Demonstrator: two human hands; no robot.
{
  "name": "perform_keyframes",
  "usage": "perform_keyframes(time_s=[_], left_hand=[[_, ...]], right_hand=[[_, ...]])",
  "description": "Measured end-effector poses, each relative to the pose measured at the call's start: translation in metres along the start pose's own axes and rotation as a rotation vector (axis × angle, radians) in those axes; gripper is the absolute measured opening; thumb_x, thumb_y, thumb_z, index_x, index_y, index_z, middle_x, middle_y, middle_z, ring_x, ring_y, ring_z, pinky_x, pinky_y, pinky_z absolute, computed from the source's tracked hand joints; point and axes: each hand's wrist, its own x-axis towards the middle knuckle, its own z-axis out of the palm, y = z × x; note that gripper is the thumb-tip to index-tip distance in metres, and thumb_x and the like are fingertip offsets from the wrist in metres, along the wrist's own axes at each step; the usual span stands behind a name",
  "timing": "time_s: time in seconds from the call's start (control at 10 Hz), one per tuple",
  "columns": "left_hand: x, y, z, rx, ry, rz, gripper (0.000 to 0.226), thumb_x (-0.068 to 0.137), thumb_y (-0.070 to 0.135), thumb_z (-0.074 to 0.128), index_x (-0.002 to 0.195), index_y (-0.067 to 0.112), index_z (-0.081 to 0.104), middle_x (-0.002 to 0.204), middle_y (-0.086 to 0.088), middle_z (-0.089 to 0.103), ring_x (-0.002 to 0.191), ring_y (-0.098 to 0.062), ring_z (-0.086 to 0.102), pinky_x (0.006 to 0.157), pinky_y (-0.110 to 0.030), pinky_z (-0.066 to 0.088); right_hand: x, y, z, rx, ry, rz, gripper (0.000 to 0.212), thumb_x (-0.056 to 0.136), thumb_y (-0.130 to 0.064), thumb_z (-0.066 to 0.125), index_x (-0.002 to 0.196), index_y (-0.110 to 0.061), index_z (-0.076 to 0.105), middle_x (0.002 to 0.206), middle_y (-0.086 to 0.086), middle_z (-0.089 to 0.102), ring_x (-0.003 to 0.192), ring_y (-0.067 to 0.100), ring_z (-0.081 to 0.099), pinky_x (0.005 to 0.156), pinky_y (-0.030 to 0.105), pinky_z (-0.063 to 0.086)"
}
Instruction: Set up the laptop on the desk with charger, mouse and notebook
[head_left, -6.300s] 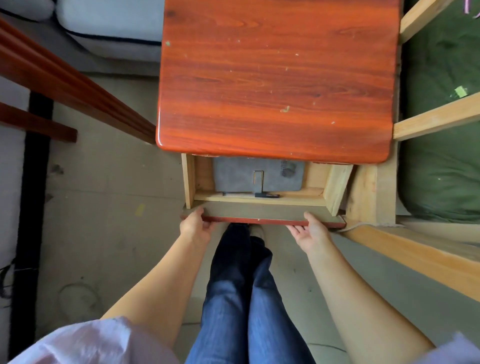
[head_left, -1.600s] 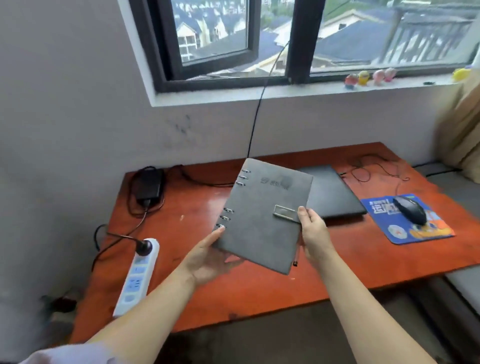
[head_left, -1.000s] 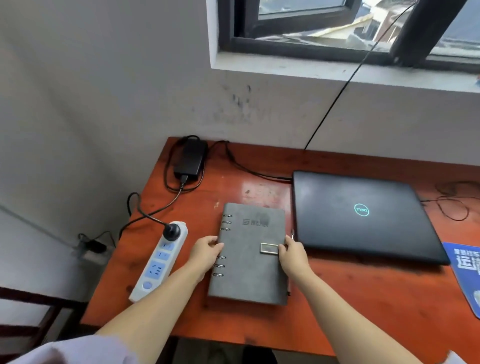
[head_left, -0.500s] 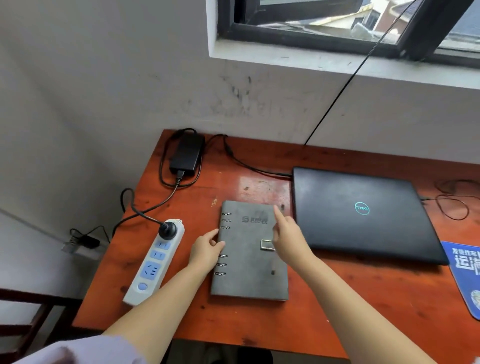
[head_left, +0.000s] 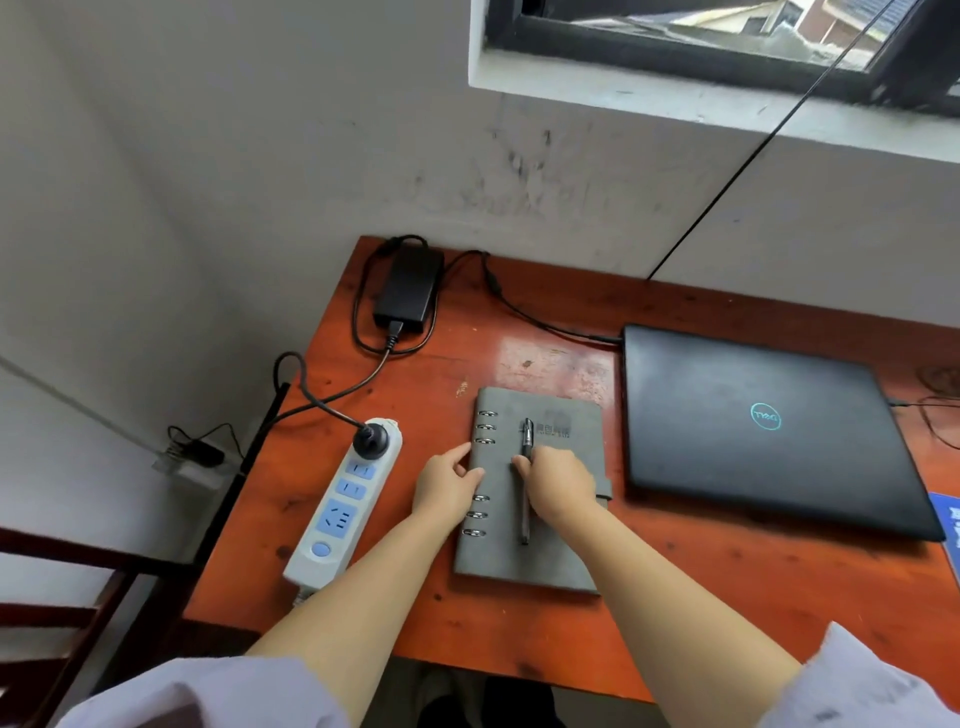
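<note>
A grey ring-bound notebook (head_left: 540, 556) lies flat on the red-brown desk (head_left: 675, 587), left of the closed black laptop (head_left: 748, 431). A black pen (head_left: 527, 441) lies lengthwise on its cover. My right hand (head_left: 558, 483) rests over the pen's middle, fingers curled on it. My left hand (head_left: 447, 483) touches the notebook's ringed left edge. The black charger brick (head_left: 408, 288) sits at the desk's back left corner, its cable running to the laptop and its plug in the white power strip (head_left: 343, 504). The mouse is out of view.
A blue mouse pad's corner (head_left: 948, 525) shows at the right edge. A thin black cable (head_left: 779, 130) runs up the wall to the window. Thin looped wires lie right of the laptop. Dark wooden furniture (head_left: 62, 613) stands left of the desk.
The notebook was carried to the desk and laid down beside the laptop. In the last half second a pen has appeared on its cover under my right hand.
</note>
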Motion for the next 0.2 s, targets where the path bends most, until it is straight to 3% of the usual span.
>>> perform_keyframes(time_s=[0.2], left_hand=[[0.0015,-0.0018,0.0,-0.001,0.002,-0.007,0.047,0.087,0.021,0.061,0.133,0.019,0.053,0.089,-0.004,0.053,0.097,-0.029,0.06,0.087,-0.035,0.044]], right_hand=[[-0.0036,0.0055,0.0023,0.057,-0.009,0.06,0.058,0.096,-0.049,0.031,0.095,-0.001,0.063,0.099,0.021,0.067,0.091,0.035,0.065,0.07,0.033,0.047]])
